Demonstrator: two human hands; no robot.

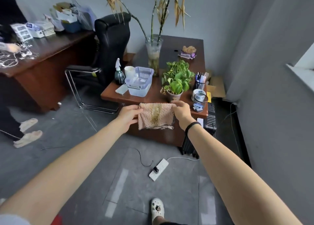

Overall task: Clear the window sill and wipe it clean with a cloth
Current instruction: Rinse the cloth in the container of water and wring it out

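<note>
The cloth (157, 116) hangs before the near edge of the desk (153, 95), pinched at its top corners by the left hand (129, 115) and right hand (182, 113). It looks light and limp, so hold it by the corners.

A thin black band (192, 125) is worn at the wrist of the right hand (181, 112). Forearms are left bare. A white perforated clog with charms (157, 207) is worn on one foot.
</note>
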